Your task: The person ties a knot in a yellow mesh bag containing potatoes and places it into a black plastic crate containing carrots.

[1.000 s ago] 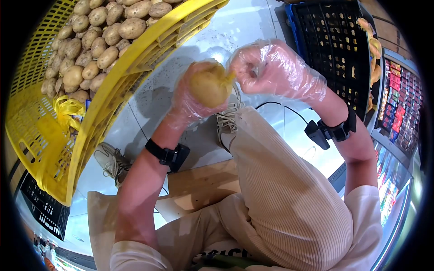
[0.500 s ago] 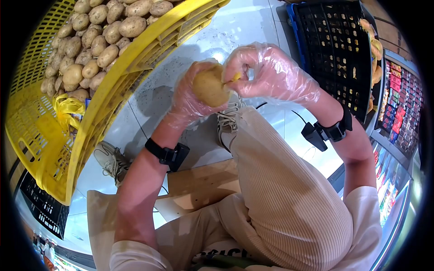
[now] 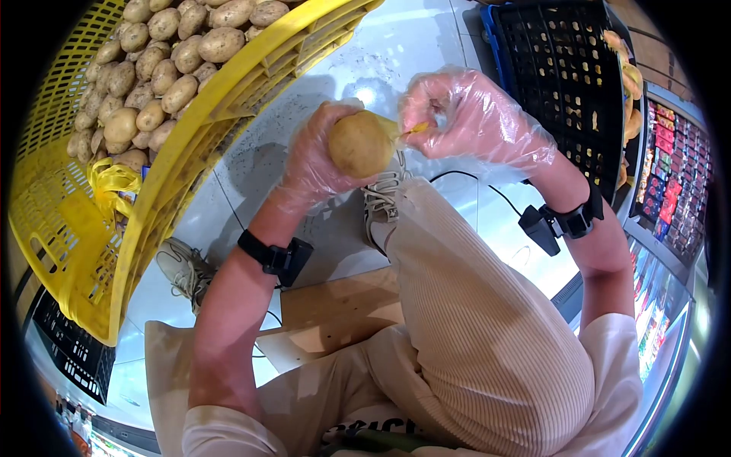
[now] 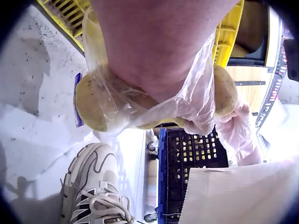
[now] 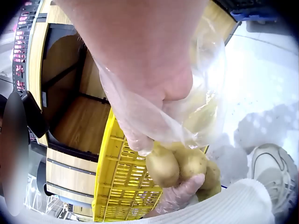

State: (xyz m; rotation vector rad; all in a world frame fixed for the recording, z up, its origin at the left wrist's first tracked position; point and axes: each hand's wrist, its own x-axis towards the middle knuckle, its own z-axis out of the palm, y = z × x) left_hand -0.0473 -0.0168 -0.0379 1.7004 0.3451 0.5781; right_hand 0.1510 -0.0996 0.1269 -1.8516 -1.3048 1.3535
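Note:
Potatoes are held by my gloved left hand, its fingers curled round them. The right wrist view shows several potatoes bunched together, with fine mesh visible between them, and left fingers against them. In the left wrist view one potato sticks out beyond the clear glove. To the right of the bunch, my gloved right hand pinches a thin yellow strip between thumb and forefinger. Pale, see-through material stretches from the potatoes towards that strip.
A yellow crate of loose potatoes stands at the left, with yellow ribbon inside. At the upper right is a black crate. Shoes rest on the tiled floor, near a wooden board.
The right hand first came in close to the potatoes, then drew back to the right with the yellow strip. The left hand turned slightly, showing a rounder potato face.

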